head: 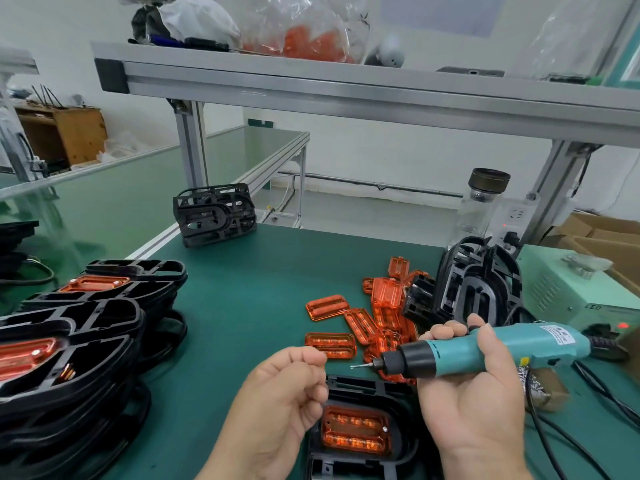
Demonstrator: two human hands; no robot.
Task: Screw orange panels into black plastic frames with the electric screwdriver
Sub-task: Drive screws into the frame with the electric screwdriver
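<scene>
I hold one screwdriver [485, 351] in my right fingers [445, 330]. Under my left fingers [304, 356] lies one frame [349, 381] with one panel [356, 433]. Beyond them are at least eight loose panels [326, 306], the heap hiding more, two clumps of bare frames [214, 216] and one jar [481, 202]. Left of my left fingers, two fitted panels [93, 284] show.

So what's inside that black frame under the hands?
An orange panel sits inside the black frame. The left hand and the right hand, gripping the electric screwdriver, cover the frame's sides, so anything there is hidden.
</scene>
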